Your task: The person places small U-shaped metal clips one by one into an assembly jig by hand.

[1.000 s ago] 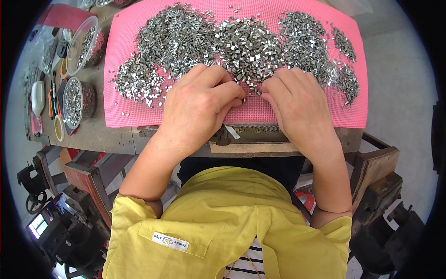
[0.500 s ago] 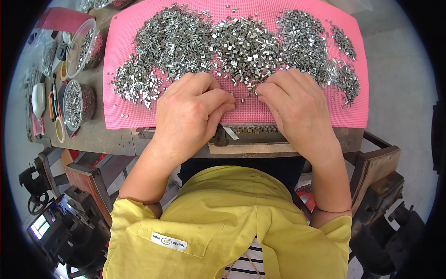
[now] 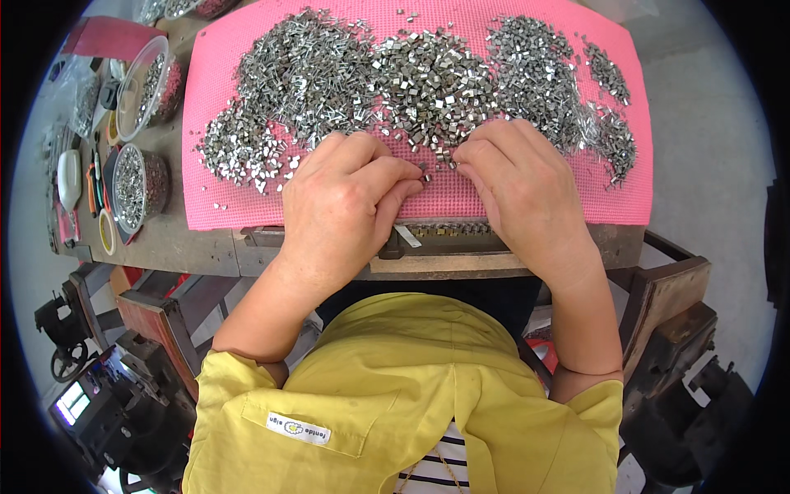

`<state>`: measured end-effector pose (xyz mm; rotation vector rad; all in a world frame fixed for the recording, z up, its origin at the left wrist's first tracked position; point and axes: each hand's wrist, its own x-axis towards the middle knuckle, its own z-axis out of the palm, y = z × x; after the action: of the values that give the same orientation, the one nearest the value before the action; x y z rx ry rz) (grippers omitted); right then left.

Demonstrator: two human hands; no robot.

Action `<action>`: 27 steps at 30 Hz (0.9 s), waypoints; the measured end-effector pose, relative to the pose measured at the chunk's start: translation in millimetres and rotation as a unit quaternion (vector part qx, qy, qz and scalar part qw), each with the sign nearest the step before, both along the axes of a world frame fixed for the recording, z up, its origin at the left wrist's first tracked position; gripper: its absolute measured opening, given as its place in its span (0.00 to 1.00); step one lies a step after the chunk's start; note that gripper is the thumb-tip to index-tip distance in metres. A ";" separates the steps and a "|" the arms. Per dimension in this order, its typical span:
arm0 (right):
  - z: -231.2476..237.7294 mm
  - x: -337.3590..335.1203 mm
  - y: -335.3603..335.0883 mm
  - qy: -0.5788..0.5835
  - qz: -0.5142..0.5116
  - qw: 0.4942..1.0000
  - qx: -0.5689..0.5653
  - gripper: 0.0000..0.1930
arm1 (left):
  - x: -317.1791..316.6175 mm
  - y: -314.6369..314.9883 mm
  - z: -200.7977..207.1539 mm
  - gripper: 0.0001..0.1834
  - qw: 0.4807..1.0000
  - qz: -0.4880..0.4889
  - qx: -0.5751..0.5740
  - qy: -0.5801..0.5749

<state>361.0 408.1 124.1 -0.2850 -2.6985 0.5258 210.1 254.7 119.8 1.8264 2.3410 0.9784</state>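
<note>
My left hand (image 3: 344, 193) is closed in a pinch, thumb and forefinger on a small silvery metal piece (image 3: 425, 175) just above the pink mat. My right hand (image 3: 527, 189) also pinches, with a tiny metal piece (image 3: 453, 165) showing at its fingertips. Beyond both hands lies a heap of small blocky metal pieces (image 3: 432, 82), some of them scattered toward my fingers. Below the fingertips, along the bench's front edge, runs a dark slotted metal bar (image 3: 461, 228). A short, flat, pale strip (image 3: 408, 236) lies across it near my left wrist.
The pink textured mat (image 3: 239, 212) carries further heaps: thin pin-like pieces (image 3: 304, 74) at left, more metal bits (image 3: 535, 74) at right. Clear tubs of metal parts (image 3: 141, 188) and hand tools (image 3: 93, 185) stand on the bench at left. Machine vises (image 3: 691, 362) flank the bench below.
My left hand has moved slightly right, its fingertips reaching a small piece that lay apart on the mat. The right hand has barely shifted and stays pinched.
</note>
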 end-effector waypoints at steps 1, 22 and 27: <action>-0.3 -0.3 0.1 0.000 0.000 1.000 -0.001 0.08 | 1.7 -0.1 -0.5 0.09 1.000 0.005 0.001 -0.001; -0.5 -6.3 2.2 -0.002 0.023 0.999 0.043 0.06 | -2.3 14.7 10.0 0.05 0.995 -0.066 -0.042 0.069; 3.9 7.1 2.9 0.039 0.001 0.999 -0.034 0.05 | -5.6 8.3 16.2 0.05 0.993 -0.073 -0.072 0.051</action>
<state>368.1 411.1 128.0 -0.2752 -2.6089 0.6171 204.5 262.9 135.9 1.9994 2.2253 0.6970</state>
